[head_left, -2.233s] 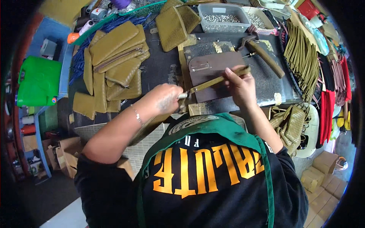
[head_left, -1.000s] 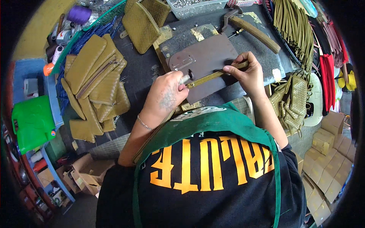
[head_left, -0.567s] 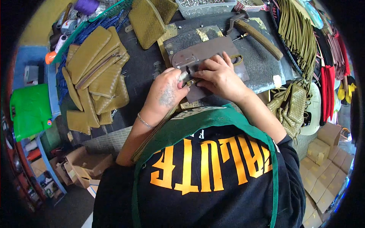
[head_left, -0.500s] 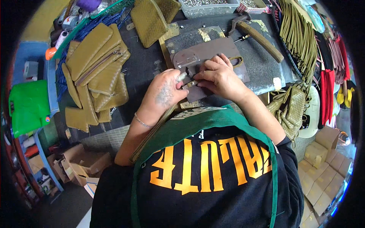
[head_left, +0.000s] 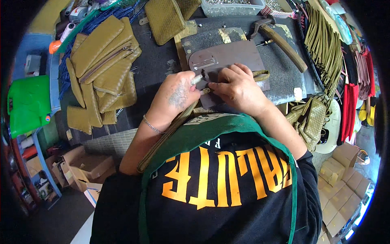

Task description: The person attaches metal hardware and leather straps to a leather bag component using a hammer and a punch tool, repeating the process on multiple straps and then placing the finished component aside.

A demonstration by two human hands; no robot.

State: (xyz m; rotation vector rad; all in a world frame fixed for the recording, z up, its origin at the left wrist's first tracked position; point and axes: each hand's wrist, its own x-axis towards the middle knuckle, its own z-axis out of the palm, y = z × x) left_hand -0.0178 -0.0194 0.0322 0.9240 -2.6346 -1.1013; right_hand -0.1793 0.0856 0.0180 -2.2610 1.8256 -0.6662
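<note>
My left hand (head_left: 176, 95) pinches a small silvery metal piece (head_left: 197, 79) over the near edge of a brown flat plate (head_left: 227, 57). My right hand (head_left: 239, 89) is close beside it, fingertips closed on a long olive strap (head_left: 170, 130). The strap runs from between my hands down under my left forearm toward my chest. A looped end of the olive strap (head_left: 261, 75) shows just past my right hand. The plate lies on a dark grey mat (head_left: 280, 69).
A wooden-handled hammer (head_left: 282, 40) lies on the mat at the right. Olive woven pouches (head_left: 101, 69) are piled at the left, another pouch (head_left: 164, 18) lies at the top. Olive strap bundles (head_left: 325, 40), woven bags (head_left: 310, 122), a green box (head_left: 26, 103) and cardboard boxes (head_left: 81, 166) surround the bench.
The strap was stretched across the plate between my two hands. My right hand has moved left to meet my left hand, and the strap now trails under my left forearm.
</note>
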